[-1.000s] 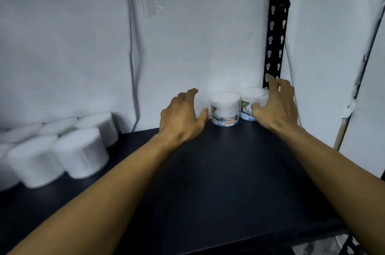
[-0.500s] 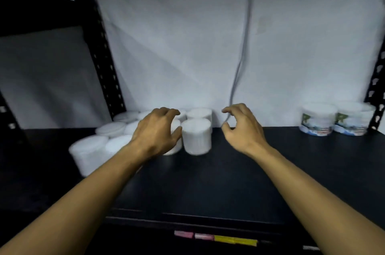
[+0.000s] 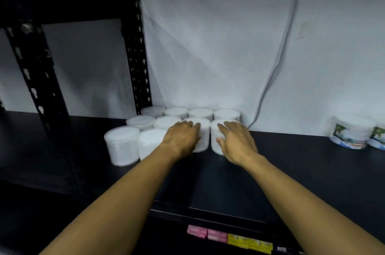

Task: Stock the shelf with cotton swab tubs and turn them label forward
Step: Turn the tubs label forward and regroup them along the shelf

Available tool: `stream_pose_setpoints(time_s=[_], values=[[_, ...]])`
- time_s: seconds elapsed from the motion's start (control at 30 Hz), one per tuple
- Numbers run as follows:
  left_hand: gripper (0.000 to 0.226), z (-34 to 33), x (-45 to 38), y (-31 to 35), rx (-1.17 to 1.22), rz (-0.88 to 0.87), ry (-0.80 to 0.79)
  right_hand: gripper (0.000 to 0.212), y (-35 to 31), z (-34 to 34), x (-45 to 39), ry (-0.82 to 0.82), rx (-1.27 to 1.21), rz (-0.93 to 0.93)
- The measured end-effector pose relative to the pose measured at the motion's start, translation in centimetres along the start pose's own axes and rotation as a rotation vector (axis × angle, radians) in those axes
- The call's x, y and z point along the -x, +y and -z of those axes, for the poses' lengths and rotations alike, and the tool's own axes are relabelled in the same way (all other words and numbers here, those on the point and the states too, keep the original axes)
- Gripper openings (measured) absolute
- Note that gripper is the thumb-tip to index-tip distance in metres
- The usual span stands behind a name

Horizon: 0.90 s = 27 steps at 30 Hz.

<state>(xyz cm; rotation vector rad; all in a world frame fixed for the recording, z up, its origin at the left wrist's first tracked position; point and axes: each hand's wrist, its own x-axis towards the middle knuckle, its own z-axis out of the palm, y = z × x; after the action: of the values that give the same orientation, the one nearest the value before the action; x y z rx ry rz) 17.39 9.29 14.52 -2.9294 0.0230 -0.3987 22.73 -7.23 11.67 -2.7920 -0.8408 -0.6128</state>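
Several white cotton swab tubs [image 3: 121, 145] stand clustered at the back left of the black shelf [image 3: 291, 161], their labels not showing. My left hand [image 3: 182, 139] grips one front tub [image 3: 203, 136] of the cluster. My right hand [image 3: 236, 140] grips the tub [image 3: 215, 142] beside it on the right. Two more tubs stand at the far right against the back sheet, the nearer one [image 3: 350, 131] and its neighbour [image 3: 378, 137] both with coloured labels facing me.
A black perforated upright [image 3: 135, 46] rises behind the cluster and another [image 3: 35, 71] stands further left. A white sheet with a grey cable [image 3: 277, 63] hangs at the back. Pink and yellow tags [image 3: 229, 238] sit on the shelf's front edge.
My view swung left from the labelled tubs to the white cluster. Both hands moved forward and closed on two front tubs, where before they hovered apart from them.
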Motion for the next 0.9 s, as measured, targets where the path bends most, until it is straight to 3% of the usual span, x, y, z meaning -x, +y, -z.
stream_pose_setpoints(time_s=[0.27, 0.47, 0.6, 0.9], values=[[0.017, -0.8, 1.4, 0.8, 0.113, -0.029, 0.111, 0.042, 0.6, 2.0, 2.2, -0.027, -0.067, 0.022], [0.024, 0.2, 4.8, 3.3, 0.29, -0.183, 0.18, 0.047, 3.0, 5.3, 8.2, -0.046, -0.109, 0.034], [0.04, 1.4, 7.0, 5.9, 0.366, -0.271, 0.197, 0.048, 5.2, 7.4, 12.4, -0.047, -0.123, 0.033], [0.043, 2.0, 9.0, 9.6, 0.591, -0.357, 0.209, 0.045, 10.6, 10.3, 19.0, -0.021, -0.172, 0.095]])
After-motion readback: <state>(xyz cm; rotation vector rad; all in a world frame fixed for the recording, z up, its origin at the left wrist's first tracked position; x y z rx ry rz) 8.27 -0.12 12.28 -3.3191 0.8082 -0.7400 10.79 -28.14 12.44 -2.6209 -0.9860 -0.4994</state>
